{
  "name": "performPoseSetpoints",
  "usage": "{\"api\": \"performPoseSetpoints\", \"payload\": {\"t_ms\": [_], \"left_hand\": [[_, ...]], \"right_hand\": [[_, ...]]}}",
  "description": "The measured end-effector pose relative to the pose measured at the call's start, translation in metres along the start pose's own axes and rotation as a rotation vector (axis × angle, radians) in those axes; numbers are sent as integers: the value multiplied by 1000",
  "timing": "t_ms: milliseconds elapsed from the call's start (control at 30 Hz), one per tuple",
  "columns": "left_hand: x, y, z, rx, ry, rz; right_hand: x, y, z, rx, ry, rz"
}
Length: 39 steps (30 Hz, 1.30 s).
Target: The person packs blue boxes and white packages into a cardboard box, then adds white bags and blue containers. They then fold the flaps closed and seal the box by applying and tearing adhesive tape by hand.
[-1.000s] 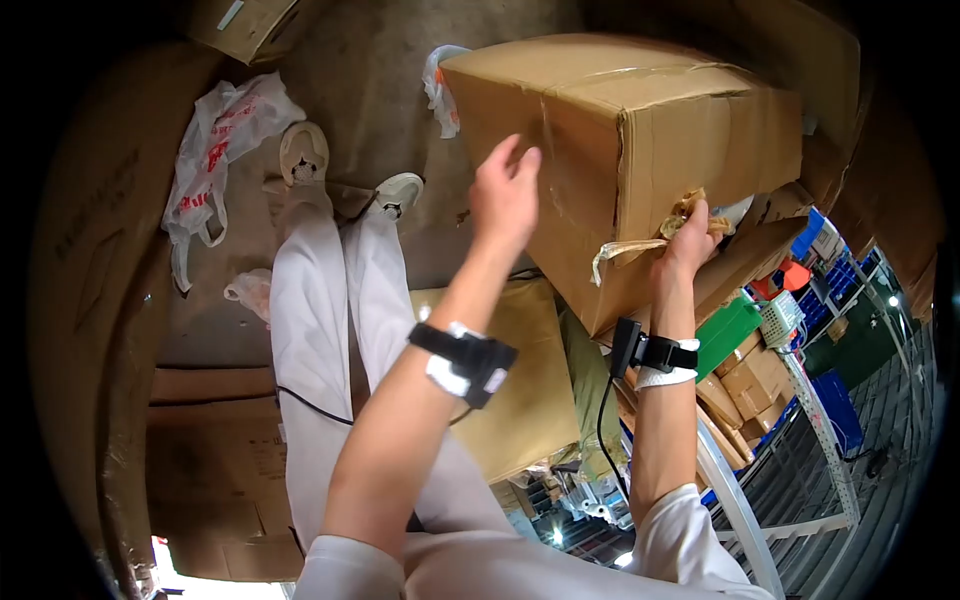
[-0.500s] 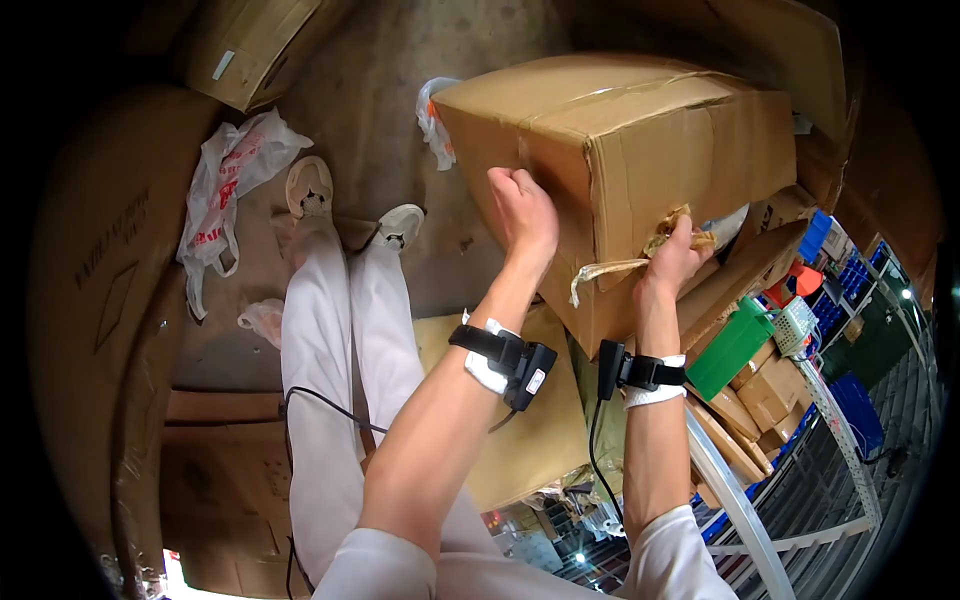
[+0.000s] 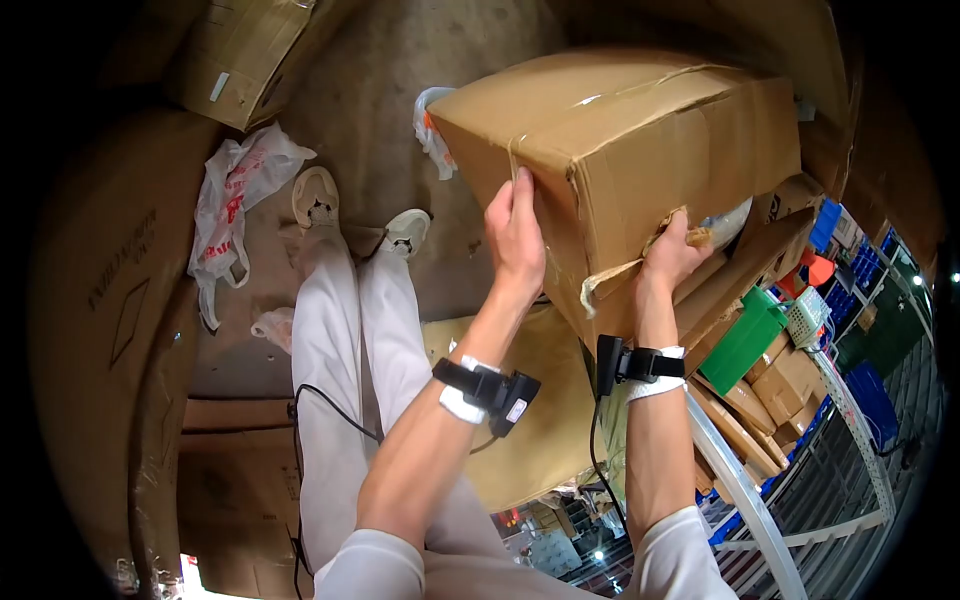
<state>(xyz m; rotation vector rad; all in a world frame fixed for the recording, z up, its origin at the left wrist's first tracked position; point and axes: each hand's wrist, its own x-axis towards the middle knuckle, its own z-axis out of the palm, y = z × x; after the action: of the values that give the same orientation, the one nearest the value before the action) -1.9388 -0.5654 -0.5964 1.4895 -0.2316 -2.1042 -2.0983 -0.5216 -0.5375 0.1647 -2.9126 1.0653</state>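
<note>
A big brown cardboard box (image 3: 650, 150) sits tilted on a pile of cartons in front of me. My left hand (image 3: 515, 235) lies flat against its near left face, fingers pointing up along the taped corner. My right hand (image 3: 672, 250) grips the torn edge on the box's right face, where a strip of loose tape (image 3: 610, 280) hangs down. Both wrists wear black strapped devices.
Below are my white trousers and shoes (image 3: 315, 195) on a concrete floor. A white plastic bag (image 3: 235, 200) lies to the left, flattened cartons at the lower left. A green bin (image 3: 745, 340) and small cartons (image 3: 785, 385) fill metal shelving at the right. A tan package (image 3: 535, 400) lies under my arms.
My left hand went from raised and open, to curled on the box, to flat against its corner. The box has tipped slightly toward me. My right hand stays on the torn edge.
</note>
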Motion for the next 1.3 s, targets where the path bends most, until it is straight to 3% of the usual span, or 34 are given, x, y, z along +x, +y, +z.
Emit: {"api": "performPoseSetpoints", "payload": {"t_ms": [100, 233, 333, 367, 533, 633, 700, 800, 900, 1033, 1233, 1300], "left_hand": [[-16, 1, -3, 1, 61, -5], [-36, 8, -4, -21, 170, 46], [-28, 11, -31, 47, 128, -73], [-27, 12, -36, -86, 115, -147], [-16, 31, -56, -138, -49, -330], [-16, 63, -42, -54, -71, -390], [-5, 61, -48, -43, -102, -333], [-1, 50, -52, -134, -116, -314], [-1, 43, -44, -195, -66, -256], [-9, 49, -33, -192, -46, -114], [-30, 55, -11, 12, 126, -25], [-47, 63, -11, 8, 40, -15]], "right_hand": [[-2, 10, 1, 40, 25, -53], [-16, 6, -1, 0, 35, 35], [-20, 8, -7, -86, 18, 43], [-21, 5, -9, -123, 5, 43], [-4, 2, -34, -186, -76, 34], [-15, -58, -56, -43, -55, -188], [-26, -89, -57, -34, -161, -316], [-36, -115, -36, -557, -353, -604], [-44, -111, -1, -374, -383, -579], [-51, -99, 40, -399, -201, -501], [-52, -84, 54, -365, -125, -520], [-50, -81, 55, -354, -118, -531]]}}
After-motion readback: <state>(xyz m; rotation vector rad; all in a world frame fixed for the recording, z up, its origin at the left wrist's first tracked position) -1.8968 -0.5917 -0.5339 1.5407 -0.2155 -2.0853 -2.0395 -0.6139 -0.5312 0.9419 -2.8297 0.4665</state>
